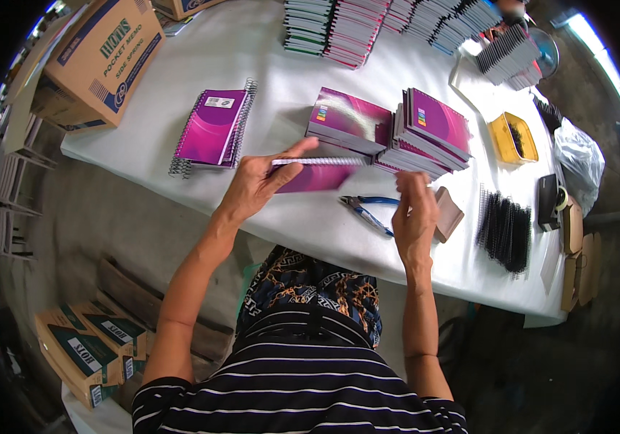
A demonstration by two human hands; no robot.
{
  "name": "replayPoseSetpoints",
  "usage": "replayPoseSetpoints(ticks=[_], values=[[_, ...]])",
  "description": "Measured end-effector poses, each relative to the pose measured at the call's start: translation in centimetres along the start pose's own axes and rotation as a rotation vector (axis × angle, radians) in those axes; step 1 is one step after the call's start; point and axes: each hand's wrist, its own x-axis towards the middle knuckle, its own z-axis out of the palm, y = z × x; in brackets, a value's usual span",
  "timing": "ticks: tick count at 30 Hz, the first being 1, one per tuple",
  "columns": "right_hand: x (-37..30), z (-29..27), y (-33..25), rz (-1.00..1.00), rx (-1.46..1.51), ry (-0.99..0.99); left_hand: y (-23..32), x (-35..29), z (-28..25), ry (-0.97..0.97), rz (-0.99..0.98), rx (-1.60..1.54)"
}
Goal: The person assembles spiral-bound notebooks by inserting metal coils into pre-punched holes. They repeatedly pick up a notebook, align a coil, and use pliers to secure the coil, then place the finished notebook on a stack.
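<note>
My left hand (246, 186) grips a purple notebook (311, 180) by its left end, thumb on the near side. A white row of spiral binding runs along the notebook's upper edge, and its right end is blurred. My right hand (415, 213) hovers just right of it with curled fingers; whatever they pinch, if anything, is too small to see. Below the notebook, blue-handled pliers (353, 205) lie on the table, partly behind my right hand. Beside that hand sits a small brown block (449, 215). Purple stacks of notebooks (348, 117) stand beyond both hands.
Spiral-bound purple notebooks (212, 130) are piled at left, near a large carton (107, 65). Black binding coils (505, 235), a yellow tub (500, 137) and a plastic bag (579, 155) lie at right. More notebook stacks (357, 29) line the far side. Small boxes (82, 347) sit lower left.
</note>
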Motion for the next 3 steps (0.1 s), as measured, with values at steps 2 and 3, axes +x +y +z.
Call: replayPoseSetpoints(ticks=[2,3], values=[[-2.3,1.3,0.8,-0.099,-0.172,-0.161,0.0,-1.3,0.2,0.114,0.098,0.303],[-3.6,2.2,1.8,-0.108,-0.277,-0.314,0.0,-1.3,0.3,0.109,0.096,0.303]])
